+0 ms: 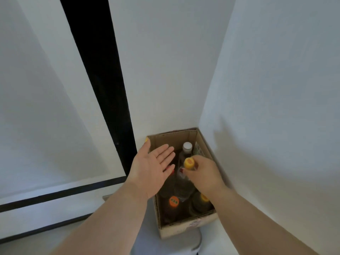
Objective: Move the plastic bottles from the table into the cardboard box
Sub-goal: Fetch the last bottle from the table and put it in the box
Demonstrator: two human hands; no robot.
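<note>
An open cardboard box (184,228) stands in the corner where two white walls meet. Several plastic bottles stand upright inside it: one with a white cap (187,146), one with an orange cap (174,201), and a dark one with a yellow cap (204,198). My right hand (204,174) grips the neck of a clear bottle with a yellow cap (189,163) above the middle of the box. My left hand (152,167) is flat and open over the box's left side, palm turned toward that bottle, holding nothing.
White walls close in behind and to the right of the box. A black vertical strip (99,74) and a black horizontal band (60,193) run along the left wall. A grey rounded object (199,240) shows under the box's near edge.
</note>
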